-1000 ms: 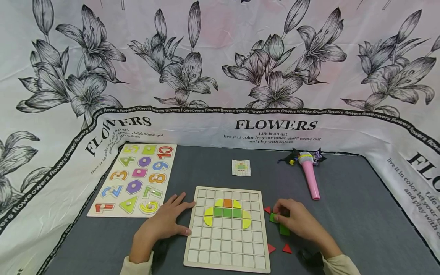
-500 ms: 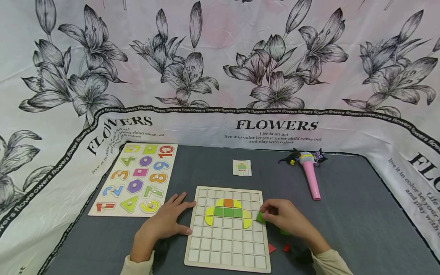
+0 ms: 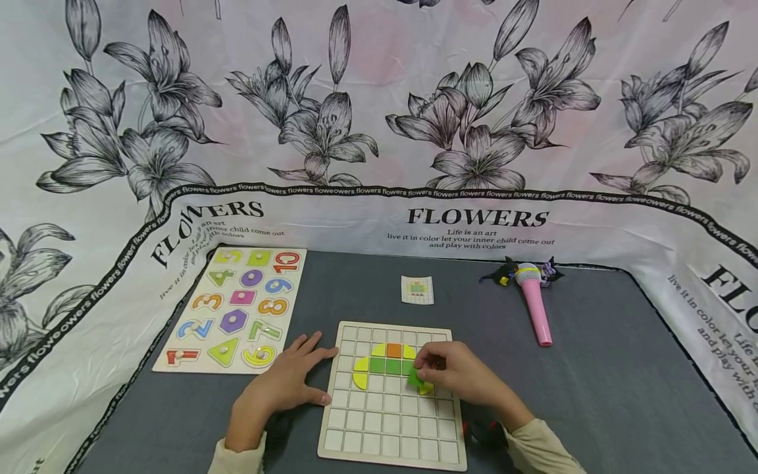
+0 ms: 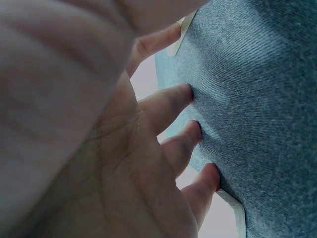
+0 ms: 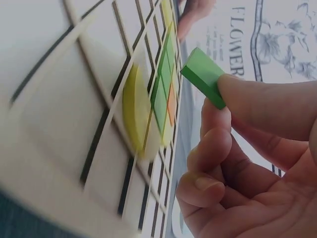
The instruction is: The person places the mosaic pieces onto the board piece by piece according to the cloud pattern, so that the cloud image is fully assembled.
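My right hand (image 3: 464, 374) pinches a green square tile (image 5: 204, 74) between thumb and finger, above the wooden grid board (image 3: 391, 428). In the right wrist view the tile is tilted and apart from the board. Set in the grid are an orange square (image 3: 393, 350), a row of green squares (image 3: 393, 367) and several yellow rounded pieces (image 3: 360, 380). One yellow piece at the right is partly hidden by the right hand. My left hand (image 3: 284, 382) lies with fingers spread, its thumb and index finger at the board's left edge; in the left wrist view other fingertips touch the grey cloth.
A number-and-shape puzzle board (image 3: 239, 309) lies at the left, close to the left hand. A small pattern card (image 3: 417, 289) lies behind the grid. A pink toy microphone (image 3: 535, 309) is at the back right. Loose pieces right of the grid are mostly hidden by the right arm.
My right hand has taken the green tile from the cloth right of the board and carried it left over the grid. The left hand stays in place.
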A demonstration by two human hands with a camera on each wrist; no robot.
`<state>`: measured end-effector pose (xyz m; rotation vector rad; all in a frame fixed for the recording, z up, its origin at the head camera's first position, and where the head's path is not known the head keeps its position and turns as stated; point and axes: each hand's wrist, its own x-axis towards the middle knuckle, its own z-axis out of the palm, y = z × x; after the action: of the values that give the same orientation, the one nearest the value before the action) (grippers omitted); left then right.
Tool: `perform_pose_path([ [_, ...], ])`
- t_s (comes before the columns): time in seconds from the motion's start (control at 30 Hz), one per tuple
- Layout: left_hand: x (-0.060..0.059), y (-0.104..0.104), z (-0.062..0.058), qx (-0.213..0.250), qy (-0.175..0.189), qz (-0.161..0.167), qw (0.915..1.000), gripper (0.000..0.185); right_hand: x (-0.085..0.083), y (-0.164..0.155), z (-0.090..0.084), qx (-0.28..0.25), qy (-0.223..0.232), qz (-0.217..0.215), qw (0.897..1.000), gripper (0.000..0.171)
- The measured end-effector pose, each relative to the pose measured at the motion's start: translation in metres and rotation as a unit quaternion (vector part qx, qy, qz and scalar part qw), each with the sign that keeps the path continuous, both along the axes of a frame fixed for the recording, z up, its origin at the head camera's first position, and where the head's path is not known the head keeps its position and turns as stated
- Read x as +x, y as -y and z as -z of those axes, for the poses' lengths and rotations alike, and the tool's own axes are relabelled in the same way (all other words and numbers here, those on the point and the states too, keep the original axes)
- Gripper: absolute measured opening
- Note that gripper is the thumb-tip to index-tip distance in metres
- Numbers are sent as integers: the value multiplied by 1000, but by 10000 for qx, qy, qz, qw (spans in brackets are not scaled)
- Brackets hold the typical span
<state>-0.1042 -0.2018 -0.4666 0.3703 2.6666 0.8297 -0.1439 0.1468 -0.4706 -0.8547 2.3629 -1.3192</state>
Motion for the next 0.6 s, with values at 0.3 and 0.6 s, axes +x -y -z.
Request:
perform_pose_path([
  [0.3, 0, -1, -1, -7, -10, -20, 10000, 84, 1, 25, 1, -29, -175, -172, 9997, 4],
  [0.6, 0, -1, 0, -26, -4, -44, 10000, 84, 1, 49, 3, 121, -361, -286, 9989, 9],
])
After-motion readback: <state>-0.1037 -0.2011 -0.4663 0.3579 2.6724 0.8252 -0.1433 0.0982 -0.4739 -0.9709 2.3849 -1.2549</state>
